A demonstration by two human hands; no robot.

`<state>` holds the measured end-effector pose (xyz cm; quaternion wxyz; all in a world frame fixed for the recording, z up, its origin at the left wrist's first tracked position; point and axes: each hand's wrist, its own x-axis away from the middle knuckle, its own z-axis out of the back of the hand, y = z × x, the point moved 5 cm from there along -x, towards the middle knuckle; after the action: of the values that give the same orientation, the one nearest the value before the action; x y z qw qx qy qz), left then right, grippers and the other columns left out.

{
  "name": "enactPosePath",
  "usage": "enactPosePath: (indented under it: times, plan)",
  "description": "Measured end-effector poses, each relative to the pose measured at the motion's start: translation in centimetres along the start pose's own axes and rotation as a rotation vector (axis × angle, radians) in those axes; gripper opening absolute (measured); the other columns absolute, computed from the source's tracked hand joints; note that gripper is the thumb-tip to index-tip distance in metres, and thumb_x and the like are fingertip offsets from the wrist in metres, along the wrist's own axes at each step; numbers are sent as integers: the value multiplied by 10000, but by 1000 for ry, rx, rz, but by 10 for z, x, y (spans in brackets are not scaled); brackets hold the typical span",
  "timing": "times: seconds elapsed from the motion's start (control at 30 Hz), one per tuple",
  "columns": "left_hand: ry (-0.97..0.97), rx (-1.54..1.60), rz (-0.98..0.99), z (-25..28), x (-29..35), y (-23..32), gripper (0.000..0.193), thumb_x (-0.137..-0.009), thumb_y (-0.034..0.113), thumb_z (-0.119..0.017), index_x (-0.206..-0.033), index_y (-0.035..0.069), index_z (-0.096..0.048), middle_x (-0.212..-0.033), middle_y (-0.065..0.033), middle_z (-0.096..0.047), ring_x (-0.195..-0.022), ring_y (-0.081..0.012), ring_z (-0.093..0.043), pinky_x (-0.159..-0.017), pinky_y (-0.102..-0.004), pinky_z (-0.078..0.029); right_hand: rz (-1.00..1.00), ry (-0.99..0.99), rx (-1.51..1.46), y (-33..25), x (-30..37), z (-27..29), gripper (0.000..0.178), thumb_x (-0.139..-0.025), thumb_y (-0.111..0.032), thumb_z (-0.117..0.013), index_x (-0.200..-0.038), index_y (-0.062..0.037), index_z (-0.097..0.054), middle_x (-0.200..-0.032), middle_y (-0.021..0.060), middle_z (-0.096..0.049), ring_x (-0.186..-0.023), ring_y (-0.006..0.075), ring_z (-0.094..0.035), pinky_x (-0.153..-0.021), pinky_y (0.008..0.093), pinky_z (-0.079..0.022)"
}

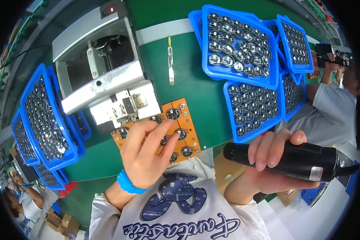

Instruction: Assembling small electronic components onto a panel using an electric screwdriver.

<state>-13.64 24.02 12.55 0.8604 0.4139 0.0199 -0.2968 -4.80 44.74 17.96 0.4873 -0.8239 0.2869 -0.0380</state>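
My left hand (144,160), a blue band on its wrist, reaches over an orange fixture board (193,138). Its fingers are stretched and apart, with the thumb and index fingertips close to a round black part (181,133). Several such parts sit in the board's recesses; the hand covers some of them. Whether the fingertips touch a part, I cannot tell. Off to the right, clear of the board, my right hand (273,149) is wrapped round a black cylindrical corded handheld tool (304,158), held nearly level.
Behind the board stands a silver bench machine (104,88). Tweezers (171,66) lie on the green tabletop (188,90). Blue trays of round parts are stacked at right (206,52) and left (74,150). Another person (332,100) is at the right edge, one more (32,200) at lower left.
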Motion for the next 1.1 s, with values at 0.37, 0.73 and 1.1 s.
enactPosePath:
  times: [0.37,0.73,1.1]
  plan:
    - [200,117,194,48,74,-32,213,-756,-59,-767,-953,12,-727,-854,-81,-589,-713,-198,-598,-570,-315,-485,-13,-159,-35,5,-18,-71,875,-832,-797,-509,-1279,-45,-500,-737,50,-547,-498,150,-516,-460,300,-426]
    - [480,574,450,51,124,-96,253,-1019,131,-491,-1040,-18,-694,-740,-26,-521,-648,-89,-459,-568,-238,-356,165,-427,-76,65,-40,-164,1117,-722,-962,-352,-1279,-7,-509,-795,96,-584,-601,186,-509,-574,338,-425]
    - [429,617,440,52,121,-99,233,-1000,97,-497,-1026,-31,-690,-734,-53,-548,-645,-119,-510,-581,-260,-393,49,-310,-67,87,-44,-176,1116,-724,-957,-371,-1230,25,-524,-774,141,-616,-591,212,-558,-550,326,-450]
